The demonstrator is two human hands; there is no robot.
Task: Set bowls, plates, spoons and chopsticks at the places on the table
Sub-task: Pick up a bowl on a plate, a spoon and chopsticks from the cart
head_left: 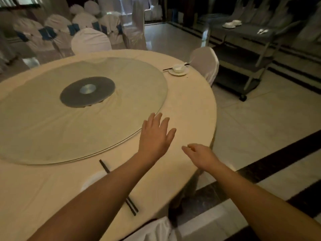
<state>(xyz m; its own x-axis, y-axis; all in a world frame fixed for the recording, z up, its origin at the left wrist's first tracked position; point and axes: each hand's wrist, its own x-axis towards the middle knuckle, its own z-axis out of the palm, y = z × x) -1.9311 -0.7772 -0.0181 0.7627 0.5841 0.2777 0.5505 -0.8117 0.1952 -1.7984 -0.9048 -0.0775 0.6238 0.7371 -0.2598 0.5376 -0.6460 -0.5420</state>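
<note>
My left hand (155, 134) is spread flat with straight fingers over the round table (191, 105), near the edge of the glass turntable (78, 108), holding nothing. My right hand (199, 155) hovers at the table's right edge, fingers relaxed, empty. Under my left forearm lie a white plate (92, 180) and black chopsticks (132, 206), partly hidden. At the far right place a plate (178, 72) carries a bowl (178, 67), with chopsticks (167, 68) beside it. White plates and bowls (231, 23) and spoons (262, 31) rest on a grey cart's top.
The grey trolley cart (243, 54) stands on the tiled floor at the right. White-covered chairs (205, 62) stand around the table, one close at the bottom (156, 230), and more crowd the back left (57, 35).
</note>
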